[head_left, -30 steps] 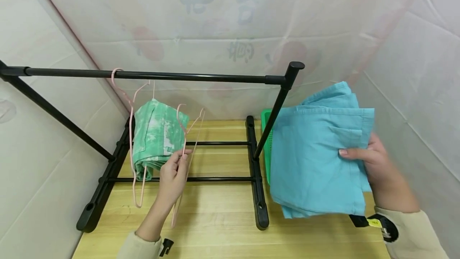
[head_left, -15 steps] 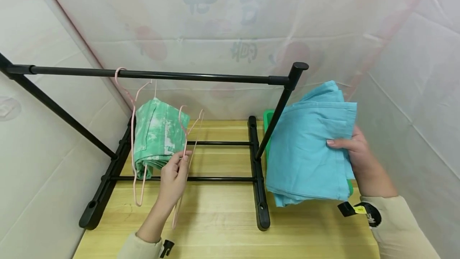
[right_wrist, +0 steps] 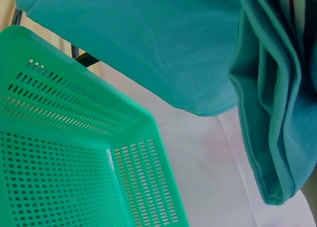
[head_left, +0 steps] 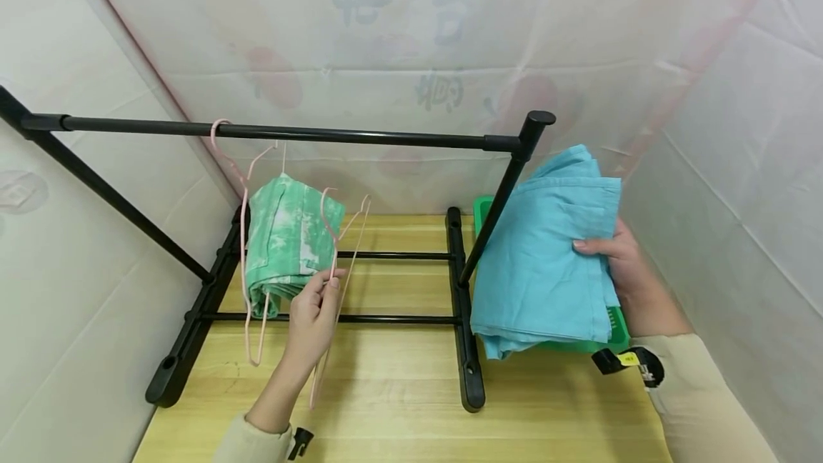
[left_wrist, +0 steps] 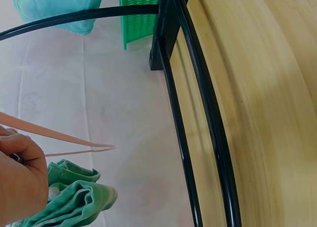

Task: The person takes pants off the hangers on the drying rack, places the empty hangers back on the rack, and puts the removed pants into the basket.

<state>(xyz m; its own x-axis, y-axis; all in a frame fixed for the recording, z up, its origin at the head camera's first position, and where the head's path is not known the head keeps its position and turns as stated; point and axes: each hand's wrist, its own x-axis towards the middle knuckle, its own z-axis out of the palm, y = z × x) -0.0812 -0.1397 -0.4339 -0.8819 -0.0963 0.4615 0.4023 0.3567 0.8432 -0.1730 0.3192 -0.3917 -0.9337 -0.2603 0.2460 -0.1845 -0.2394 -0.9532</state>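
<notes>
My left hand (head_left: 313,313) pinches a pink hanger (head_left: 333,249) in front of the rack. Just behind it, a green-and-white tie-dye garment (head_left: 289,234) hangs rolled or folded from the rail. Another pink hanger (head_left: 245,234) is hooked on the rail to its left. At the right, my right hand (head_left: 626,274) grips a folded light-blue garment (head_left: 546,263), thumb on the front and the other fingers hidden behind. The cloth hangs over a green basket (head_left: 617,331), covering most of it. In the right wrist view the perforated green basket (right_wrist: 59,182) shows no contents in its visible part.
A black clothes rack (head_left: 360,136) stands on the wooden table (head_left: 386,391). Its right upright (head_left: 491,220) slants between the two hands, with a foot (head_left: 468,349) beside the basket. White sheets (head_left: 360,34) enclose the back and sides.
My right hand has moved left and slightly away from me with the blue garment, bringing it over the basket, whose front edge now shows. My left hand stays nearly still, holding the hanger.
</notes>
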